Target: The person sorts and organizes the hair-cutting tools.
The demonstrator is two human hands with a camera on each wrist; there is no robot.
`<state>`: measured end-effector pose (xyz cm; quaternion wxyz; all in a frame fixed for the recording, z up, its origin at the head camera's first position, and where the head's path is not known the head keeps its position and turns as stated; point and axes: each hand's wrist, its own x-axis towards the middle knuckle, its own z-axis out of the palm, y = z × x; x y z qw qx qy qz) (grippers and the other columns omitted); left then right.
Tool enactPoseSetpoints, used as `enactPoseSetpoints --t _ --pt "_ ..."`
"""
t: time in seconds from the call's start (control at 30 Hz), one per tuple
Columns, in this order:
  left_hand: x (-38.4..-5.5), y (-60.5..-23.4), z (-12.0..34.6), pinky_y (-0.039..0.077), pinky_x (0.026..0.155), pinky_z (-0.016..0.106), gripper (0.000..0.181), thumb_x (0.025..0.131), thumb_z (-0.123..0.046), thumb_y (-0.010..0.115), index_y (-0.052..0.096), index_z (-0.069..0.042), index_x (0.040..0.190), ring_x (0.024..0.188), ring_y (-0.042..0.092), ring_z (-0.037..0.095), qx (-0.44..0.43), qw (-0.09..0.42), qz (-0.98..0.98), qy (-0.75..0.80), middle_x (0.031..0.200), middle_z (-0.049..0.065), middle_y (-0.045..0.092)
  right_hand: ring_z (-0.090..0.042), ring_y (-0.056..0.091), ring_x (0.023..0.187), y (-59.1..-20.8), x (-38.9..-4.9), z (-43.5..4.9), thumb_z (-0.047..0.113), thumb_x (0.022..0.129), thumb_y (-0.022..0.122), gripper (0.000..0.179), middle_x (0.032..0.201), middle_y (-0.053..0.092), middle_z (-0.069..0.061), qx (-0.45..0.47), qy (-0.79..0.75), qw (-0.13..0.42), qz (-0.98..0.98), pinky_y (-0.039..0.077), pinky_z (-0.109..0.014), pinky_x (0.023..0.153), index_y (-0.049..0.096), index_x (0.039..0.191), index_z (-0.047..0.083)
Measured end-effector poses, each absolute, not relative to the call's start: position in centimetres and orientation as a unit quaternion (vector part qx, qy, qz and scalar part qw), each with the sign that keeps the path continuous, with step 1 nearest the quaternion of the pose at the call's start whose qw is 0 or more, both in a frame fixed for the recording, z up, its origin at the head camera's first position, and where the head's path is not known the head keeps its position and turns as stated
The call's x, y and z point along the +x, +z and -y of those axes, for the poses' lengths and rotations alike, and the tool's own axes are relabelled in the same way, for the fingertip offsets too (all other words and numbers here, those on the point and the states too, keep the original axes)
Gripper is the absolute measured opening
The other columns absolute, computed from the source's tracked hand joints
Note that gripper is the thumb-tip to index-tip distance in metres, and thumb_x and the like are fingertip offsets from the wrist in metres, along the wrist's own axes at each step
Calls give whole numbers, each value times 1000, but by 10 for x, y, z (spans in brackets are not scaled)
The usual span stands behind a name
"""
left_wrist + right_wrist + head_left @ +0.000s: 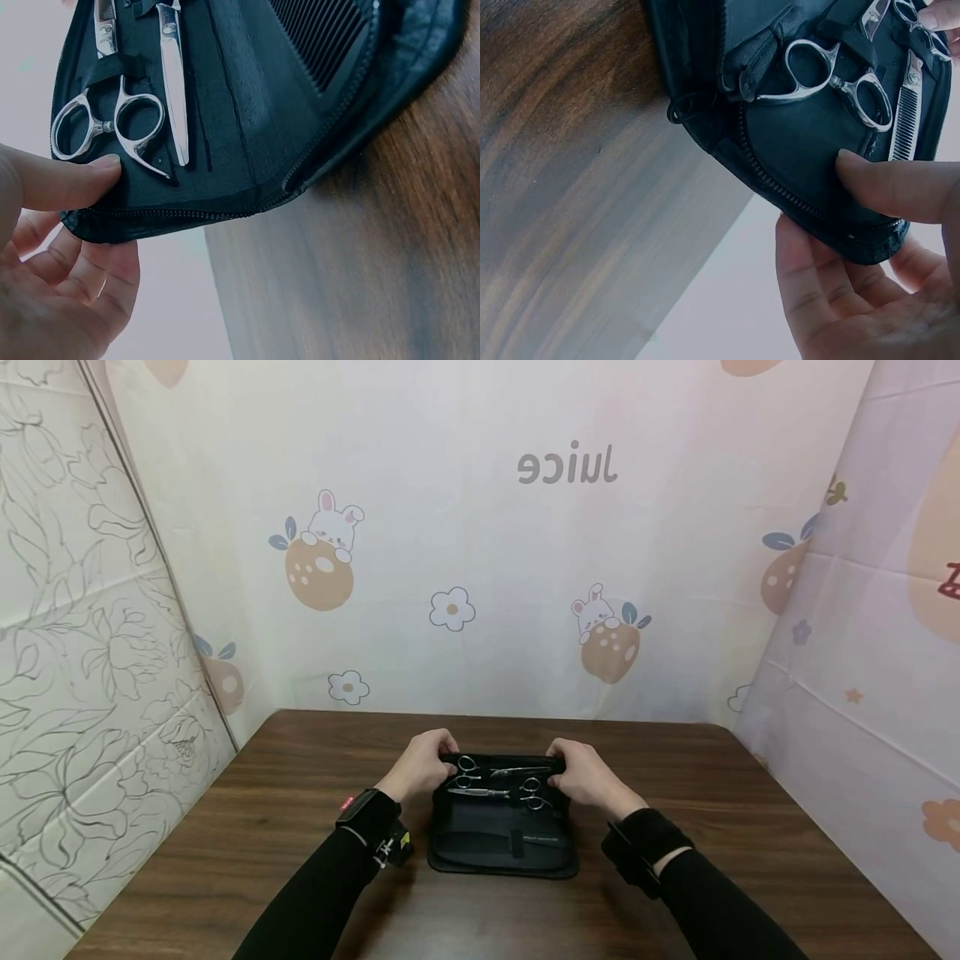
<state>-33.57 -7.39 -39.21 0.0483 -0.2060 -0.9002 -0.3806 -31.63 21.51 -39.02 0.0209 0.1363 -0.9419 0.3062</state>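
An unfolded black zip-up scissors case (465, 820) lies on the wooden table, its far half tilted up. My left hand (420, 764) pinches the far left corner, thumb on the inner face and fingers behind. At the far right corner my right hand (588, 772) grips the same way, as the right wrist view shows. Strapped inside the raised half are silver thinning shears (906, 112), rings to the left, and silver hair-cutting scissors (480, 792), rings to the right. A black comb (322, 37) sits in the near half.
The brown wooden table (300, 860) extends around the case. Behind it hangs a pale printed curtain (465, 527), with more patterned cloth (97, 610) on the left side. A zip pull (747, 85) hangs at the case's right side.
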Motion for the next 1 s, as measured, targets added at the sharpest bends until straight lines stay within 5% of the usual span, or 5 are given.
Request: enactPoseSetpoints --t 1.0 --pt "-324 -392 74 46 79 38 21 86 8 72 62 -9 91 83 52 18 -230 84 896 -372 91 1 56 -22 54 86 -391 -308 -218 -4 88 71 20 98 59 -5 157 280 53 946 48 -39 76 62 100 8"
